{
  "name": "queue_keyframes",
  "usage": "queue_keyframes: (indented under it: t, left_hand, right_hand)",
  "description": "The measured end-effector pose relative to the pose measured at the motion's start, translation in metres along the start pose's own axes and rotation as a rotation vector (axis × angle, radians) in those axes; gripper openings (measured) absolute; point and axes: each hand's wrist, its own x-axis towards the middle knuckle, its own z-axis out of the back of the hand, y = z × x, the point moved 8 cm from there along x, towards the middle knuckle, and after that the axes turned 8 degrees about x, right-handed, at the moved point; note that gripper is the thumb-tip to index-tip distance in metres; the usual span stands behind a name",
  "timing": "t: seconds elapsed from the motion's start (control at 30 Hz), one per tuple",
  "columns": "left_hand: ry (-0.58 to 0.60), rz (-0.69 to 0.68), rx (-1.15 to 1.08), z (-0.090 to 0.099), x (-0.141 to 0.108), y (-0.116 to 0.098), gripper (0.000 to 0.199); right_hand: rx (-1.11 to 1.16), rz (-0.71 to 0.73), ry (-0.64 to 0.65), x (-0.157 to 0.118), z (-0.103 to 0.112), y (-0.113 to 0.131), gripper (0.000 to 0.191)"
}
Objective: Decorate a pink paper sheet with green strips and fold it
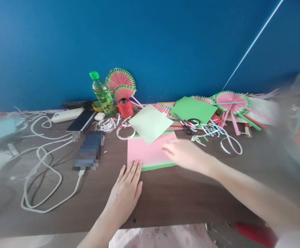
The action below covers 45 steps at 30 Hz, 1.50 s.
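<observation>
A pink sheet [150,154] with green and pale strips along its near and far edges lies flat on the brown table. My left hand [127,191] rests at its lower left corner, palm down, fingers stretched out. Over the sheet's right side is my right hand [183,155], its fingers bent and drawn together; whether anything is between them is hidden. A pale green square sheet [151,123] overlaps the far edge of the pink one. Behind and to the right lies a bright green sheet [195,109], with black scissors [187,126] at its near edge.
Pleated paper fans [120,81] lean by the blue wall, near a green-capped bottle [104,98] and red thread spool [125,109]. A phone [89,150] with a white cable [59,172] lies left. White paper strips [235,143] and another fan [231,102] are right.
</observation>
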Motion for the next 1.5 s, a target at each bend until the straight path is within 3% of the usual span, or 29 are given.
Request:
queue_keyframes:
  t: [0.1,0.2,0.3,0.6,0.87,0.97,1.07,1.13,1.23,1.4,1.5]
  left_hand:
    - [0.008,-0.01,0.004,0.003,0.002,0.002,0.055]
    - [0.017,-0.003,-0.004,0.004,0.002,0.004,0.055]
    - [0.036,-0.003,-0.019,0.005,0.002,0.006,0.054]
    - [-0.013,-0.011,-0.047,0.007,0.0,0.009,0.062]
    - [-0.029,-0.034,-0.035,0.011,0.002,0.013,0.05]
    - [-0.01,-0.018,-0.087,0.021,0.026,0.02,0.042]
    - [0.04,-0.207,-0.143,0.023,0.064,0.005,0.045]
    - [0.123,-0.328,-0.19,0.01,0.09,-0.007,0.047]
    - [0.21,-0.333,-0.236,-0.016,0.121,-0.005,0.051]
    - [0.183,-0.278,-0.23,-0.038,0.136,0.021,0.053]
    - [0.159,-0.23,-0.222,-0.04,0.137,0.035,0.051]
  right_hand:
    - [0.143,0.364,0.013,-0.008,-0.034,0.046,0.043]
    - [0.204,0.387,0.041,-0.015,-0.063,0.048,0.059]
    - [0.218,0.302,0.047,-0.023,-0.072,0.032,0.059]
    - [0.186,0.118,-0.021,-0.057,-0.063,-0.016,0.056]
    - [0.115,0.095,-0.109,-0.067,-0.063,-0.021,0.056]
    - [0.131,0.104,-0.134,-0.063,-0.058,-0.019,0.052]
    - [0.173,0.096,-0.183,-0.055,-0.05,-0.023,0.043]
    - [0.219,0.091,-0.243,-0.048,-0.044,-0.028,0.037]
    - [0.275,0.067,-0.359,-0.042,-0.036,-0.037,0.027]
    - [0.226,-0.039,-0.393,-0.04,-0.035,-0.052,0.016]
    - [0.19,-0.199,-0.44,-0.045,-0.027,-0.071,0.03]
